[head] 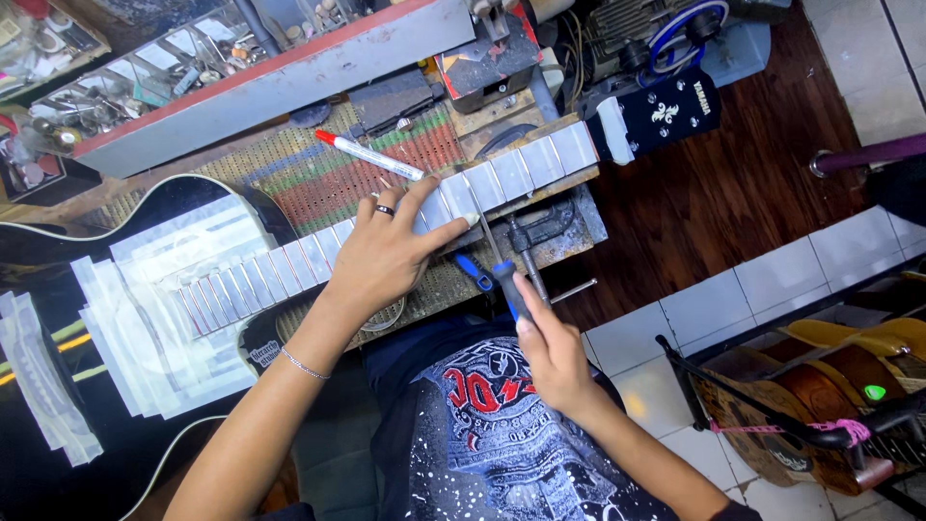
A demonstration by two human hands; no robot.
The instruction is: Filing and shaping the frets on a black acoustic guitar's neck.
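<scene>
Left hand (386, 253) spread flat, palm down, across the taped guitar neck (405, 227), fingers splayed, pressing rather than gripping; ring on one finger, thin bracelet at the wrist. Right hand (550, 352) closed round the blue handle of a thin file (497, 256), tip resting on the neck just beside the left thumb. Marker pen (371, 155) lying just beyond the neck. Clamp (531, 241) below the neck, partly hidden by the file. Black headstock (661, 114) at the neck's far end. Guitar body (58, 232) cut off at frame edge, mostly covered by tape strips.
</scene>
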